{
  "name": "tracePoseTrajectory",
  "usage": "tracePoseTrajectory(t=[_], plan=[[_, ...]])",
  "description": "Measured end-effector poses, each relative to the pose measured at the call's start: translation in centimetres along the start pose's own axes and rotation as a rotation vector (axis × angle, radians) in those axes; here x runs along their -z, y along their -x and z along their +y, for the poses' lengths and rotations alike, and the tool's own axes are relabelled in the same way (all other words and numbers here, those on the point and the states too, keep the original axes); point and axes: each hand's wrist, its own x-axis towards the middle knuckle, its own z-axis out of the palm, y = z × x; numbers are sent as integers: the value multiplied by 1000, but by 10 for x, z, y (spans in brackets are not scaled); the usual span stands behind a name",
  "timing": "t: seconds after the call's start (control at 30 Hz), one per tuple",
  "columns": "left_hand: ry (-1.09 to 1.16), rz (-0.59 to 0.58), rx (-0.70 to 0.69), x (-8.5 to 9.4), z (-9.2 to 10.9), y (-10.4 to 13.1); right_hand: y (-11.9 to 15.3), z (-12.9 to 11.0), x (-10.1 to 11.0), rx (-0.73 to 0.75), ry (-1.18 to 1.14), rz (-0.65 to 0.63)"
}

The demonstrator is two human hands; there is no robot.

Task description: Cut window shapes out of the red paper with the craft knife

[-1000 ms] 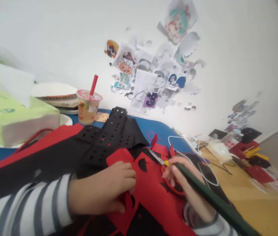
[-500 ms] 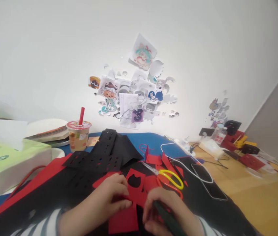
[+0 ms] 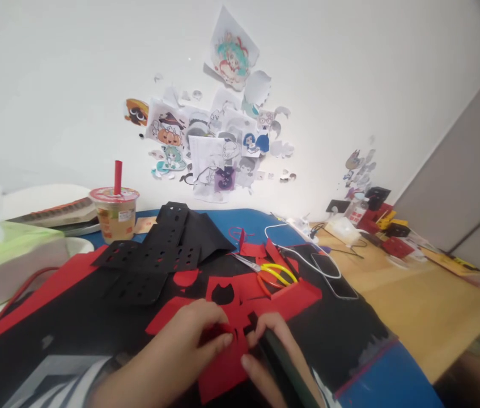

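Observation:
At the bottom centre, my left hand (image 3: 192, 340) has its thumb and forefinger pinched on the edge of a red paper sheet (image 3: 222, 368). Just right of it, my right hand (image 3: 271, 351) is wrapped round a dark green tool (image 3: 284, 362), whose tip is hard to make out. A small black piece lies by the right fingertips. Around both hands are red paper cut-outs, one with a cat-head-shaped opening (image 3: 222, 294). Scissors (image 3: 274, 273) with yellow and orange handles rest beyond my right hand.
Black perforated card pieces (image 3: 150, 258) lie left of centre, with a lidded drink cup (image 3: 115, 218) behind them. A phone (image 3: 334, 276) and white cable lie at right. A green-white box (image 3: 14, 266) stands at far left.
The view has shifted, so the wall and table items sit further left and higher. More red paper shows beside my right hand, which has turned with the dark green tool still in it.

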Motion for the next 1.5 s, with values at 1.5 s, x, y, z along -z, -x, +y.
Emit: tracePoseTrajectory(t=[1.5], plan=[[-70, 8, -16, 6, -18, -13, -40, -4, -15, -9, 105, 55]])
